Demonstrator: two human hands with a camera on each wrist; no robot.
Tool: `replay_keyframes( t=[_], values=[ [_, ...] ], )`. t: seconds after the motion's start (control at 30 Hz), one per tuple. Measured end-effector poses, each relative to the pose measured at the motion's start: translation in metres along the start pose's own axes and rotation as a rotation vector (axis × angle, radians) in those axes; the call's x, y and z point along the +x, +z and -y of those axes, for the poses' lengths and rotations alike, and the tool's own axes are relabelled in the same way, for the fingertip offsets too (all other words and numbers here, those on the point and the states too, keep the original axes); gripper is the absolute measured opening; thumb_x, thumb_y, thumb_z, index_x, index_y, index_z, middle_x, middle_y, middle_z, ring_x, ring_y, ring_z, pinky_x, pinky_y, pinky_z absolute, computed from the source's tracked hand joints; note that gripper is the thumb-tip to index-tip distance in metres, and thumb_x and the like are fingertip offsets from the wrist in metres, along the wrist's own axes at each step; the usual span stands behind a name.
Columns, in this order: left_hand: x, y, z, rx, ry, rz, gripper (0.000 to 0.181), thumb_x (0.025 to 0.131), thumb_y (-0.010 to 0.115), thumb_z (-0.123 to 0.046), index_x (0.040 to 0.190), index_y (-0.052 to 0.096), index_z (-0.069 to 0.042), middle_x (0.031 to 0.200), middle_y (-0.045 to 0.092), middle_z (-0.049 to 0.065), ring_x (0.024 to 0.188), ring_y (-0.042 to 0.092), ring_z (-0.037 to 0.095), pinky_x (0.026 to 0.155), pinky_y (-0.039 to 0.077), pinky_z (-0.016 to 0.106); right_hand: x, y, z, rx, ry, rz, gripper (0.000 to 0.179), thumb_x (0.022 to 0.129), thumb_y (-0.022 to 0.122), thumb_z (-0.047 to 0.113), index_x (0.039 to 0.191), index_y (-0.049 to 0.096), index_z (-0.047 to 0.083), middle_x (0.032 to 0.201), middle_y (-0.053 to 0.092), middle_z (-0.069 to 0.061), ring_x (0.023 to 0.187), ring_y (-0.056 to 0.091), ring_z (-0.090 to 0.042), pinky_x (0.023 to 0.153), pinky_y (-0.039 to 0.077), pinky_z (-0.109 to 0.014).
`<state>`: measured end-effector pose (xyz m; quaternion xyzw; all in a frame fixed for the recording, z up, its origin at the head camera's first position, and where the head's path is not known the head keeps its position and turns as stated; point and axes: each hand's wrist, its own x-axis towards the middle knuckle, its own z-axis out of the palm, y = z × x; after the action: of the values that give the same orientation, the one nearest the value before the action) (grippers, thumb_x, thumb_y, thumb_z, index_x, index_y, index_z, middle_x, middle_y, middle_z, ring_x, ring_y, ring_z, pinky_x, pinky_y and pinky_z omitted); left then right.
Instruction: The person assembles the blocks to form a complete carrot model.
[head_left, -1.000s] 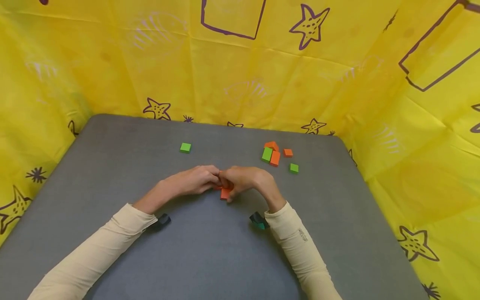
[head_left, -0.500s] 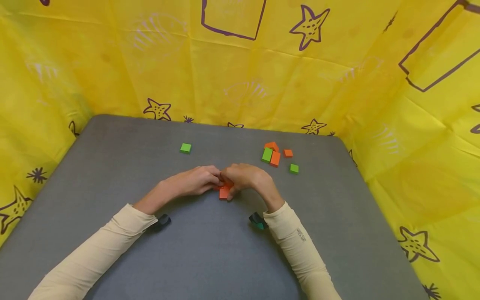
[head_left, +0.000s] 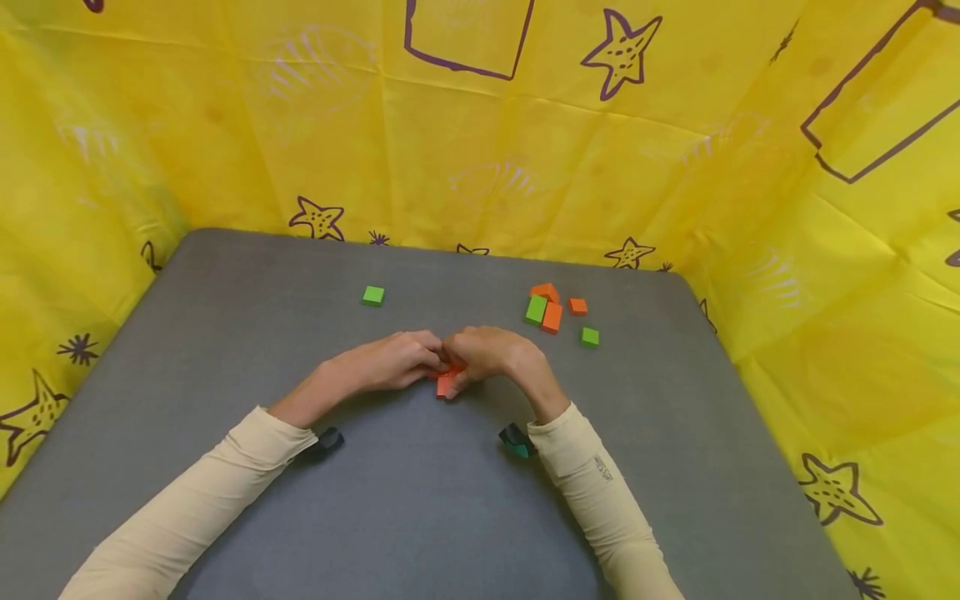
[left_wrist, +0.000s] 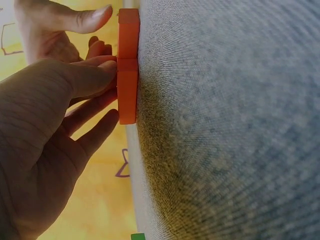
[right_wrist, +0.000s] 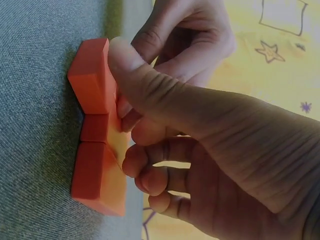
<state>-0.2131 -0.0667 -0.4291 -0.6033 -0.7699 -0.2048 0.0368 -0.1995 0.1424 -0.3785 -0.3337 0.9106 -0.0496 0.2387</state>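
Several orange blocks sit close together at mid-table, partly covered by both hands in the head view. The right wrist view shows a near block (right_wrist: 92, 92) set at an angle, a short middle block (right_wrist: 95, 127) and a far block (right_wrist: 90, 172), meeting edge to edge. My left hand (head_left: 401, 360) holds them from the left, thumb tip at the joint between two orange blocks (left_wrist: 128, 92). My right hand (head_left: 487, 354) lays its thumb (right_wrist: 125, 55) against the near block, its curled fingertips at the far one. Some left fingertips are hidden behind the right thumb.
A green block (head_left: 372, 296) lies farther back on the left of the grey table (head_left: 420, 517). Back right are an orange triangular block (head_left: 545, 292), a green block (head_left: 536, 310) and several more small ones. A yellow patterned cloth (head_left: 480, 133) surrounds the table's back and sides.
The near orange block has shifted slightly left and turned a little. My right thumb has moved left with it, onto its corner. The left hand has stayed nearly still.
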Motion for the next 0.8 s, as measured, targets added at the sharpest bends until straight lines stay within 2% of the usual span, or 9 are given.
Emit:
replay_keyframes(
  t=[0.2,0.33,0.47,0.53,0.6,0.7,0.8],
  values=[
    [0.001,0.001,0.0,-0.002,0.001,-0.005,0.013,0.095,0.075,-0.007,0.106,0.082,-0.006,0.108,0.075,0.006,0.103,0.067,0.021,0.091,0.058,0.04,-0.002,-0.002,-0.005,0.049,-0.005,-0.013,0.035,0.089,0.083,0.045,0.086,0.063,0.016,0.071,0.048,0.006,0.064,0.048,-0.011,0.063,0.038,-0.024],
    [0.002,0.001,-0.002,-0.021,-0.048,0.011,0.014,0.096,0.075,-0.012,0.107,0.081,-0.006,0.11,0.075,0.007,0.105,0.067,0.021,0.093,0.059,0.039,-0.018,-0.013,-0.022,0.092,0.026,-0.114,0.032,0.095,0.077,0.04,0.096,0.064,0.01,0.084,0.058,-0.001,0.075,0.055,-0.017,0.071,0.046,-0.028],
    [0.002,0.001,-0.005,-0.038,-0.101,0.031,0.016,0.097,0.075,-0.015,0.109,0.081,-0.006,0.112,0.075,0.007,0.107,0.067,0.021,0.095,0.059,0.04,-0.045,-0.023,-0.058,0.073,0.146,-0.308,0.026,0.103,0.067,0.027,0.115,0.065,0.003,0.111,0.065,-0.012,0.1,0.063,-0.028,0.092,0.054,-0.041],
    [0.002,0.001,-0.006,-0.039,-0.11,0.036,0.017,0.097,0.074,-0.015,0.11,0.081,-0.007,0.113,0.075,0.007,0.107,0.067,0.021,0.096,0.059,0.04,-0.058,-0.023,-0.082,0.049,0.249,-0.394,0.027,0.105,0.063,0.019,0.124,0.065,-0.001,0.123,0.064,-0.017,0.113,0.061,-0.035,0.101,0.052,-0.048],
    [0.003,0.001,-0.006,-0.038,-0.11,0.038,0.017,0.098,0.074,-0.015,0.111,0.081,-0.007,0.113,0.075,0.006,0.107,0.067,0.021,0.096,0.059,0.039,-0.069,-0.018,-0.106,0.025,0.353,-0.443,0.031,0.107,0.058,0.012,0.133,0.063,-0.003,0.135,0.061,-0.022,0.126,0.057,-0.042,0.11,0.047,-0.055],
    [0.003,0.002,-0.006,-0.042,-0.109,0.041,0.017,0.098,0.074,-0.015,0.111,0.081,-0.007,0.112,0.075,0.006,0.107,0.067,0.021,0.095,0.059,0.039,-0.078,-0.004,-0.138,0.042,0.486,-0.403,0.042,0.109,0.049,0.01,0.15,0.051,-0.001,0.151,0.049,-0.028,0.139,0.046,-0.052,0.117,0.039,-0.064],
    [0.004,0.001,-0.007,-0.045,-0.107,0.042,0.017,0.098,0.073,-0.014,0.111,0.081,-0.006,0.112,0.075,0.006,0.107,0.066,0.021,0.095,0.058,0.04,-0.082,0.01,-0.16,0.083,0.516,-0.331,0.043,0.109,0.046,0.01,0.15,0.051,-0.002,0.155,0.042,-0.03,0.14,0.044,-0.055,0.116,0.039,-0.066]
  ],
)
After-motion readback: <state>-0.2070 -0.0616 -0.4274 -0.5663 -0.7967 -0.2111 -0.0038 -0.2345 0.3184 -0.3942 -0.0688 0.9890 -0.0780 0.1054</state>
